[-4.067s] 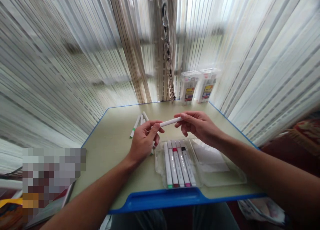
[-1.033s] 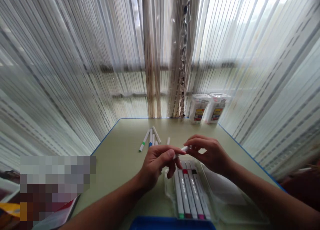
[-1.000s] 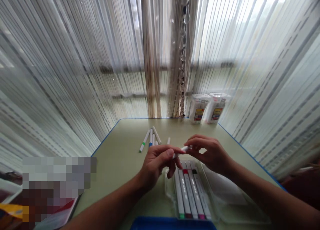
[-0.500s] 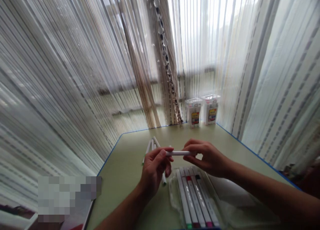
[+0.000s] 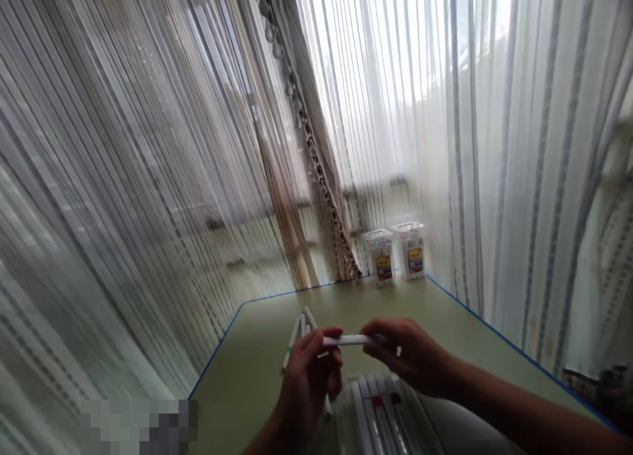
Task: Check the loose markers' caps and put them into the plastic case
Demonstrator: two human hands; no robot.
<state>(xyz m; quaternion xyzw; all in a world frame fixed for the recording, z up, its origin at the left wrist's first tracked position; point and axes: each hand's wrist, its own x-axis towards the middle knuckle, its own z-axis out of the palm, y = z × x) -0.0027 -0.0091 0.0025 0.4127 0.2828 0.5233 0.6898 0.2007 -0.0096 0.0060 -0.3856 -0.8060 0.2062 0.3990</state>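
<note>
While hands (image 5: 410,351) hold a marker (image 5: 350,340), two boxes (image 5: 413,260) stand before curtains (image 5: 148,178).

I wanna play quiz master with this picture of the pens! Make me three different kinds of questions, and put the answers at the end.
1. True or false: only the left hand holds the raised white marker.

2. How many clear boxes with labels stand near the far edge of the table?
A) one
B) two
C) four

3. Fill in the blank: in the clear case, the markers show a black band and a ____ one.

Key:
1. False; the right hand holds its other end.
2. B
3. red
</note>
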